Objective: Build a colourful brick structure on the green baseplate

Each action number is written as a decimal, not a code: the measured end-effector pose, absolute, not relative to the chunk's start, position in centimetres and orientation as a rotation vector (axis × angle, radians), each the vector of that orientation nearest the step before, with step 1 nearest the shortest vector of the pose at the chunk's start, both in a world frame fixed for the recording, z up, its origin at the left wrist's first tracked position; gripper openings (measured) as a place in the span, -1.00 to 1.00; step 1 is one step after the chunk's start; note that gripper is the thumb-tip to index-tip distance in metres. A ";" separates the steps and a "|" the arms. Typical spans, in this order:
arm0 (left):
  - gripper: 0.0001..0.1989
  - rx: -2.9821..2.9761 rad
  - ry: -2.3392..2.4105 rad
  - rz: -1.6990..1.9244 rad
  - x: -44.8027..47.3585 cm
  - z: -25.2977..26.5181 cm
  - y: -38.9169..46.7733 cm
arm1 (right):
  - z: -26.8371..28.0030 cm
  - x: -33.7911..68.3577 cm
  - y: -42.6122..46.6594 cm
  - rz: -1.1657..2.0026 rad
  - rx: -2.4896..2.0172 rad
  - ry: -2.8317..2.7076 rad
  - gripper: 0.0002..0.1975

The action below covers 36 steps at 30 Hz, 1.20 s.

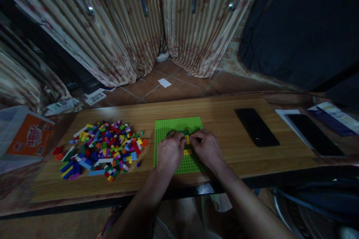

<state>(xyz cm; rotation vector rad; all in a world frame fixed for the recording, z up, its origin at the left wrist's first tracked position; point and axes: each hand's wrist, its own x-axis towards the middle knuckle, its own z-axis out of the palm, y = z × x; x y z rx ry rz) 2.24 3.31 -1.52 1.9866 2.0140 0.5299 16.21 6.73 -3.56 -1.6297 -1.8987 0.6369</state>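
Observation:
A green studded baseplate (179, 124) lies on the wooden table. Over its middle, my left hand (169, 151) is closed, its thumb and index finger pinched at the left side of a small yellow brick (187, 140). My right hand (206, 147) meets the same brick from the right, fingertips drawn together. Just below it, another yellow piece (187, 152) shows on the plate between the hands. Dark blue and teal bits peek out behind the fingers, partly hidden. How firmly each hand grips is hard to see.
A heap of mixed toy bricks (109, 149) spreads over the table's left part. A black tablet-like slab (256, 127) lies to the right, with a dark phone-like device (315, 135) beyond it. At far left stands a clear plastic bin (17, 119) with an orange label.

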 end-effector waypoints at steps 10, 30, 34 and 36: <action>-0.74 1.990 1.968 0.503 2.6 -1.7 3.5 | -3.7 16.3 7.1 0.696 -1.631 -1.881 -0.82; -0.71 1.984 2.007 0.325 3.0 -1.3 3.7 | -3.9 16.0 7.1 0.700 -1.611 -1.867 -0.82; -0.71 2.006 2.005 0.361 2.9 -1.2 3.7 | -3.9 16.1 7.1 0.706 -1.590 -1.880 -0.82; -0.74 2.018 1.964 0.431 2.7 -1.3 3.7 | -3.8 16.4 7.1 0.729 -1.559 -1.887 -0.82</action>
